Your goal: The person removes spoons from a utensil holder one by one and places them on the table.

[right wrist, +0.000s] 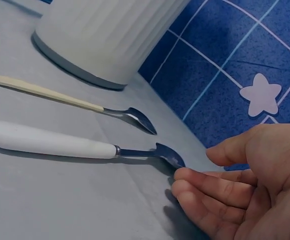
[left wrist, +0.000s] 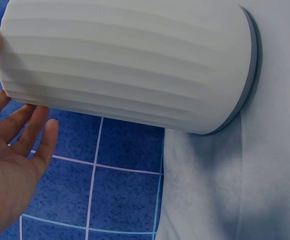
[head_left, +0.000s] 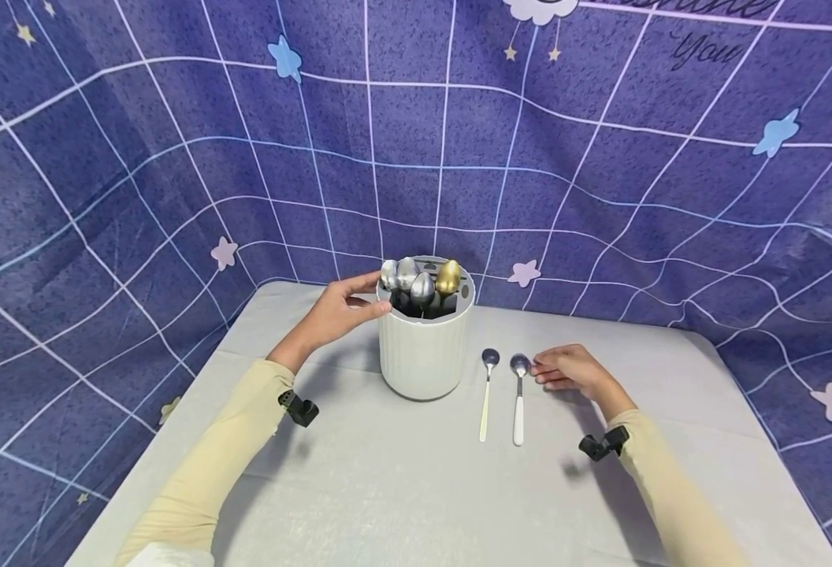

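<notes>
A white ribbed utensil holder (head_left: 423, 358) stands upright at the back of the table, several spoons in its grey slotted top with their bowls up; one bowl is gold (head_left: 448, 277). My left hand (head_left: 341, 313) rests against the holder's left side near the rim, thumb at the front, fingers relaxed and spread. Two spoons lie right of the holder: a thin one with a cream handle (right wrist: 47, 92) and a thicker one with a white handle (right wrist: 52, 141). Beside the white-handled spoon's bowl is my right hand (head_left: 573, 370), fingertips right at the bowl's edge, thumb apart.
A pale grey cloth covers the table (head_left: 388, 488). Behind and at both sides hangs a purple-blue curtain (head_left: 416, 157) with grid lines and stars, close behind the holder. Black camera mounts (head_left: 299, 408) sit on both wrists.
</notes>
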Available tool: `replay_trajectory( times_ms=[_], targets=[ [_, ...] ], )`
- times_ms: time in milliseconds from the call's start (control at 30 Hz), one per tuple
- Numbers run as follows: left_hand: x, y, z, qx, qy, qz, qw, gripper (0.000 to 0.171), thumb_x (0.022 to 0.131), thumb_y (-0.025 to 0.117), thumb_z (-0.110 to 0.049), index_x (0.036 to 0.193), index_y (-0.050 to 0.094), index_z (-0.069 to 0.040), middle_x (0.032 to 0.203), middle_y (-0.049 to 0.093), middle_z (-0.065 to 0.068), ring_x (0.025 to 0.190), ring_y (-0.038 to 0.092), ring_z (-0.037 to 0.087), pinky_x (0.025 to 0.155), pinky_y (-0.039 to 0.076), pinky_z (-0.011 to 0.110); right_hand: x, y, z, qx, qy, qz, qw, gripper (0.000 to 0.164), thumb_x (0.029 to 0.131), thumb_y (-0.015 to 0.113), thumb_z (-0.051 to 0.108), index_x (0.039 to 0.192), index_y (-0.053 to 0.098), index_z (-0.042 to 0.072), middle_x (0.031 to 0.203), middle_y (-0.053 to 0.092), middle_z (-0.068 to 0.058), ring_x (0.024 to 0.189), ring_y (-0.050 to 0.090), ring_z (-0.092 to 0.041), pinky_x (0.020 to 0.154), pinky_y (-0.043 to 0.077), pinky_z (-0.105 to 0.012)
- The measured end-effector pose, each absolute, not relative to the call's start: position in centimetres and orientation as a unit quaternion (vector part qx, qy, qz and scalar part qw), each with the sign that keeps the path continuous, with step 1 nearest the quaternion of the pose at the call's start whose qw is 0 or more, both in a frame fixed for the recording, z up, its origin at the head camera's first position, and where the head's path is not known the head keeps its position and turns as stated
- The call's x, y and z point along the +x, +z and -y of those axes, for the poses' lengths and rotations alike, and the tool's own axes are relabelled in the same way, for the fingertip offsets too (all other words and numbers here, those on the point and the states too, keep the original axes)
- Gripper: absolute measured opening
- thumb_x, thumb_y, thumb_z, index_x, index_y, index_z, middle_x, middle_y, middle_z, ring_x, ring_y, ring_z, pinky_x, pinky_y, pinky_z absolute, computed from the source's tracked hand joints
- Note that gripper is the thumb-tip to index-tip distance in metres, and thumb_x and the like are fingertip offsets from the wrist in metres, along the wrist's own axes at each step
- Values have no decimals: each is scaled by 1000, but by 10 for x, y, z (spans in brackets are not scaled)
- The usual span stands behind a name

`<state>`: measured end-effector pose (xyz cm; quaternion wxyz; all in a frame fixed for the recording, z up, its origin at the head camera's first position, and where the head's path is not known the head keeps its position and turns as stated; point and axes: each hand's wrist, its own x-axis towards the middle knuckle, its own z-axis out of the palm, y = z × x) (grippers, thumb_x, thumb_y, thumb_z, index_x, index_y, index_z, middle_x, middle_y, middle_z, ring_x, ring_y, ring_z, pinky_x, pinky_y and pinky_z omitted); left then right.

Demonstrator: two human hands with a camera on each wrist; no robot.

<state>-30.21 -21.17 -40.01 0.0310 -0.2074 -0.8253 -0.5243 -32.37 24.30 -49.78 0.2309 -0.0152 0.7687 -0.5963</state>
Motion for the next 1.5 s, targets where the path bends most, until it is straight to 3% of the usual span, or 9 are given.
replay_trajectory(
  times_ms=[200,400,733,900,1033,1333,1500],
  targets=[
    [-302,-400,212,-206,-525,825,30,67,95,75,-26,153,48,-9,149,55,15,126,59,33,102,54,44,-322,-488,-244,-47,-584,-779,221,50,105,56,14,141,43,-18,115,72,-22,90,72,-18,86,62,-34],
    [-302,-399,212,-203,-526,826,24,66,95,75,-25,154,47,-10,150,53,15,129,57,33,104,52,45,-323,-474,-238,-86,-559,-802,191,50,102,59,12,142,45,-17,113,72,-23,94,72,-21,92,60,-40],
    [-303,-399,211,-206,-521,828,31,66,95,75,-26,153,49,-10,149,55,13,129,57,31,103,53,44,-316,-428,-221,-157,-528,-822,145,43,101,59,8,137,53,-14,117,68,-32,83,69,-12,79,61,-28],
    [-304,-400,211,-212,-517,828,40,67,95,75,-27,152,48,-8,147,56,15,130,57,30,103,53,44,-316,-408,-212,-179,-512,-834,104,39,99,63,7,135,60,-8,119,69,-28,89,69,-11,79,61,-30],
    [-304,-401,212,-213,-518,828,44,66,95,75,-26,152,49,-7,146,58,15,129,57,29,102,53,43,-315,-392,-201,-195,-492,-846,55,37,99,68,17,131,66,-3,116,72,-23,91,70,-13,80,61,-33],
    [-303,-398,210,-209,-527,823,40,64,95,74,-19,152,48,-5,142,59,19,129,57,33,104,52,46,-316,-360,-175,-230,-449,-861,-56,35,95,75,28,122,75,6,108,77,-12,91,71,-12,75,56,-17],
    [-302,-398,210,-205,-529,822,35,65,95,75,-18,152,48,-6,142,59,20,128,57,34,104,52,49,-316,-349,-158,-246,-430,-862,-107,35,93,76,31,122,76,10,104,79,-5,92,71,-18,75,57,-25]
  ],
)
